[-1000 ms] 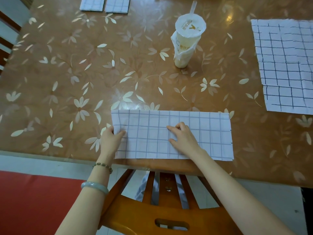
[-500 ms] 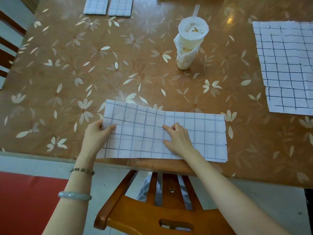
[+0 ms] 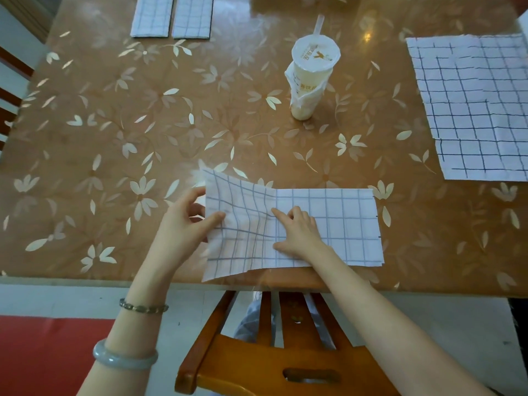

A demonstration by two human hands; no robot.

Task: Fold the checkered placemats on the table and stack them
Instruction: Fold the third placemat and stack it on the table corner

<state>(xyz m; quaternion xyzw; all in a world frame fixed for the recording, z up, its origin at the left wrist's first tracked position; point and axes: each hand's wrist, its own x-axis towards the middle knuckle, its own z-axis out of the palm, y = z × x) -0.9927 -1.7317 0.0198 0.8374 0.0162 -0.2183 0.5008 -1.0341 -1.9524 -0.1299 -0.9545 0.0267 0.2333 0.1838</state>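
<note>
A white checkered placemat (image 3: pixel 337 224), folded into a long strip, lies at the table's near edge. My left hand (image 3: pixel 183 224) pinches its left end and lifts it off the table, bending it toward the right. My right hand (image 3: pixel 298 234) presses down on the strip's middle with fingers bent. Unfolded placemats (image 3: pixel 471 107) lie flat at the right edge of the table. Two folded placemats (image 3: pixel 171 15) lie side by side at the far left.
A sealed drink cup (image 3: pixel 310 78) with a straw stands in a plastic bag at the table's middle back. The brown floral table (image 3: pixel 114 138) ends just below the strip. A wooden chair back (image 3: pixel 271 352) stands between me and the table.
The strip's left end, flat a second ago, has been slid and then lifted by my left hand and now curls up toward the right. My right hand stays on the middle.
</note>
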